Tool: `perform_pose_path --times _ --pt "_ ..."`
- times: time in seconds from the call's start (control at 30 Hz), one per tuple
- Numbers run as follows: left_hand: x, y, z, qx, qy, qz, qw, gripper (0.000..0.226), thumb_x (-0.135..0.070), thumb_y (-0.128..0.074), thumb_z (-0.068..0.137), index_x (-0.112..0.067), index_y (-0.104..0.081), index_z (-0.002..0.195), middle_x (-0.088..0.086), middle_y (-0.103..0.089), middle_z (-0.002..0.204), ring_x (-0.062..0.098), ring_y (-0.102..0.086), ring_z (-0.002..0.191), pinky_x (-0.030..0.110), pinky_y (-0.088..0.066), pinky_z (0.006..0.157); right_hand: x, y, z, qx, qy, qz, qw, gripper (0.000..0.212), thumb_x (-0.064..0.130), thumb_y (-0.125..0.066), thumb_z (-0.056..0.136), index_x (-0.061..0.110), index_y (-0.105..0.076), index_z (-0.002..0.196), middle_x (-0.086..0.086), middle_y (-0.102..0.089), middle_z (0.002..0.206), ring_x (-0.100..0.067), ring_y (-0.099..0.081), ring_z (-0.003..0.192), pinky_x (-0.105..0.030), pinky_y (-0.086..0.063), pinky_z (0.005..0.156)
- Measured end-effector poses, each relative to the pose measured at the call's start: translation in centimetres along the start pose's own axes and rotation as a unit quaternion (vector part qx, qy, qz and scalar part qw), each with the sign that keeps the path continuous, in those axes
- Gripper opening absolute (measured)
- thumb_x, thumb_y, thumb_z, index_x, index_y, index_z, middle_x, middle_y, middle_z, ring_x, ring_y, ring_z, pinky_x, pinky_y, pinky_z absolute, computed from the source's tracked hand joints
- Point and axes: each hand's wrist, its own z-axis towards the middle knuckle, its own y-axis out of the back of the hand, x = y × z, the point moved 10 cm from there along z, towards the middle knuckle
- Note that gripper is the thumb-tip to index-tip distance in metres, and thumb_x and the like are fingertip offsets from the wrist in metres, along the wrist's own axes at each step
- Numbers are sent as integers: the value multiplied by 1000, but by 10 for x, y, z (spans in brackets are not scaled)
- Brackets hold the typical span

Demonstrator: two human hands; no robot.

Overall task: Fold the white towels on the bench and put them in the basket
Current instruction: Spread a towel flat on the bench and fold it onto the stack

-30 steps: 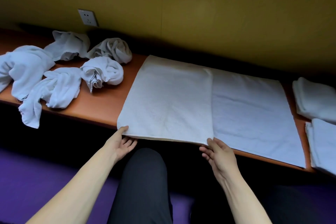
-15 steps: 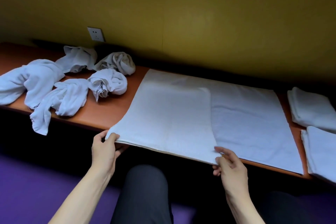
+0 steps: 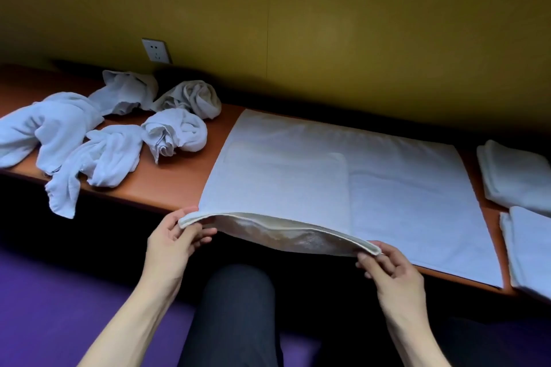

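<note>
1. Counter (image 3: 179, 185): orange-brown top, long axis left to right along the yellow wall (image 3: 328, 24).
2. Flat towel (image 3: 402, 197): white, spread at the counter's middle, long axis parallel to the front edge, reaching from back edge to front edge; its left half lies doubled over.
3. Crumpled towels (image 3: 98, 155): five white bundles heaped on the counter's left end.
4. Folded towels (image 3: 512, 176): two white stacks at the counter's right end, one behind the other.
5. Left hand (image 3: 171, 243): grip clamped on the doubled layer's near left corner, raised just off the front edge.
6. Right hand (image 3: 390, 272): grip pinching the doubled layer's near right corner, likewise lifted.
7. Wall socket (image 3: 156, 50): white, above the crumpled towels.
</note>
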Motion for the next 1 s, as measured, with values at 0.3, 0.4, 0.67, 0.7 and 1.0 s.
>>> perform_pose_path --times 0.3,0.4,0.67,0.7,1.0 --pt "-46 -23 89 -84 -165 304 934 18 -41 -66 95 -23 -68 93 -1 -66 96 16 -62 86 32 -49 82 43 -17 107 -84 113 -171 975 12 31 -67 96 21 -71 91 1 -68 92 14 -59 74 -1 -40 67" --pt "-54 -53 124 -73 -194 305 930 20 -38 -62 98 -18 -64 96 -6 -66 90 17 -63 90 28 -47 77 48 -36 146 -77 118 -160 977 20 29 -61 100 12 -66 93 4 -63 79 9 -54 61 -5 -39 59" --pt "-35 -107 214 -80 -167 292 938 29 -42 -57 100 -13 -62 103 3 -67 93 15 -61 87 25 -44 73 44 -59 239 -94 117 -192 970 30 38 -58 100 10 -64 91 -1 -58 75 -10 -48 63 -22 -40 59" --pt "-31 -110 222 -80 -167 292 938 30 -42 -57 100 -13 -62 102 3 -66 92 15 -60 85 23 -44 71 44 -62 247 -94 118 -195 969 31 38 -58 100 9 -64 92 -1 -58 75 -12 -49 64 -26 -40 61" --pt "-15 -145 217 -54 -277 509 813 41 -39 -49 99 -13 -57 130 11 -58 131 34 -54 118 46 -40 99 16 -71 275 -88 56 -287 952 23 40 -58 98 21 -62 110 4 -65 92 -19 -61 83 -30 -45 67"
